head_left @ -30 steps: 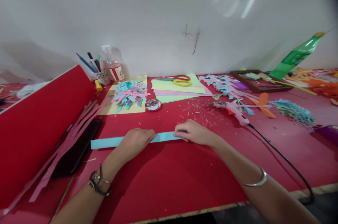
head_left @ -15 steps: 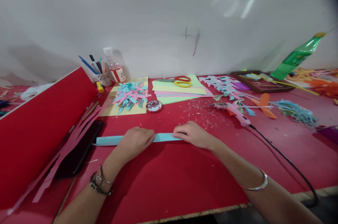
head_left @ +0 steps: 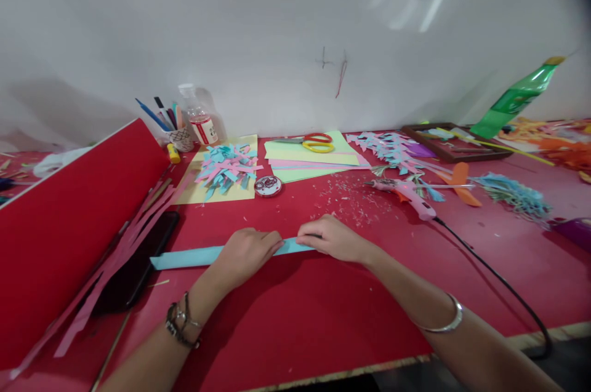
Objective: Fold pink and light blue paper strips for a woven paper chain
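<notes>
A long blue paper strip (head_left: 187, 258) lies across the red table in front of me, its left end beside a black phone (head_left: 154, 250). My left hand (head_left: 247, 255) pinches the strip near its middle, fingertips pressed on the upper edge. Close by, my right hand (head_left: 335, 238) grips the strip's right part between thumb and fingers; a small dark thing shows at those fingers, too small to name. Only a short stretch of blue paper shows between the two hands. The strip's right end is hidden under my right hand.
Behind my hands are a round tin (head_left: 268, 186), cut paper pieces (head_left: 226, 167), and scissors (head_left: 318, 143) on coloured sheets (head_left: 318, 164). A pink glue gun (head_left: 409, 192) with a black cord lies right. A red board (head_left: 78, 226) stands left, with pink strips (head_left: 115, 256) beside it.
My left hand has slid right along the strip, closer to my right hand. The strip's left end has swung down and left, so the strip now slants. Both hands keep their grip.
</notes>
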The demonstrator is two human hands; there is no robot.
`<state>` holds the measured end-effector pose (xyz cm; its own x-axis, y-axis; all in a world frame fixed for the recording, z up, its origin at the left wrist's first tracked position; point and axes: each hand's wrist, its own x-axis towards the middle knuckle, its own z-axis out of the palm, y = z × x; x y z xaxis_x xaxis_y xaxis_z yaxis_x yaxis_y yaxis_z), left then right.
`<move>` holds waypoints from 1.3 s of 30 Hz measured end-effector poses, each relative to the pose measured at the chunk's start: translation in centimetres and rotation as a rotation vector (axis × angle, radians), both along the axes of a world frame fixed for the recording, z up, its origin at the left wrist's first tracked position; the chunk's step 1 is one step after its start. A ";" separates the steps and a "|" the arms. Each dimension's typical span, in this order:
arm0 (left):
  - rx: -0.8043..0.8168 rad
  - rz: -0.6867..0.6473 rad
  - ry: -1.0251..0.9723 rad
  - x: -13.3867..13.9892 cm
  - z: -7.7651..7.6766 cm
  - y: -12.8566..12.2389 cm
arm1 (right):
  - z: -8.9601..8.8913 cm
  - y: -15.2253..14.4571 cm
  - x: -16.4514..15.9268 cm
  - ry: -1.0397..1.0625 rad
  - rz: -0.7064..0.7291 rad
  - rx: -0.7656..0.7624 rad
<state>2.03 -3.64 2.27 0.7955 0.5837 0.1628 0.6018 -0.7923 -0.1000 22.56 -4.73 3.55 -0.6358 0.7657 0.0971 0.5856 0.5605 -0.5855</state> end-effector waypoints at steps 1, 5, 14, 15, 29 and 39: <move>-0.009 -0.003 -0.001 -0.1 0.1 0.0 | 0.0 0.0 0.1 0.002 0.001 0.001; -0.050 0.046 0.015 -0.3 0.6 0.2 | 0.1 0.2 0.4 0.017 -0.005 -0.019; -0.014 0.034 0.052 -0.1 -0.1 0.0 | -0.1 0.3 0.8 -0.183 0.009 0.103; -0.006 0.034 0.061 -0.1 -0.2 -0.1 | 0.0 0.2 0.5 -0.230 0.007 0.171; -0.169 0.182 0.026 0.6 0.0 -0.5 | -0.3 -0.2 -1.1 -0.374 -0.032 0.236; -0.189 0.212 0.074 -0.2 0.4 0.1 | 0.0 0.6 0.5 -0.406 -0.062 0.291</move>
<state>1.87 -3.52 2.62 0.6584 0.7524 -0.0186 0.7523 -0.6587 -0.0125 23.11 -4.14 3.52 -0.6205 0.7814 0.0669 0.7714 0.6234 -0.1278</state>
